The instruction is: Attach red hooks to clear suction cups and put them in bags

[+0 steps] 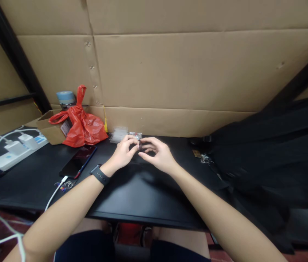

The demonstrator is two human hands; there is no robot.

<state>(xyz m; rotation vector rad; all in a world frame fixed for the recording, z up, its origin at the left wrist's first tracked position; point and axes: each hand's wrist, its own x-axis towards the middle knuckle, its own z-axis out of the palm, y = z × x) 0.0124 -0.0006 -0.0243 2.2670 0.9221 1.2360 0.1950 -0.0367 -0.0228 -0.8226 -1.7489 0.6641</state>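
Note:
Above the black table [126, 198], my left hand [123, 153] and my right hand [159, 154] meet in front of me. Between their fingertips is a small, dark, shiny object [140, 146], too small and too covered by fingers to name. My left thumb and fingers pinch it from the left side. From the right, my right hand curls its fingers and thumb around it. A small silvery packet [135, 135] lies just behind the fingertips, beside some clear plastic pieces [119, 134].
On the left are a charging phone [78, 161], a metal keyring [68, 185], a red plastic bag [87, 125], a cardboard box [51, 127] and a power strip [20, 153] with white cables. Black cloth [265, 153] hangs at right, near more keys [205, 159]. A cardboard wall [176, 72] closes the back.

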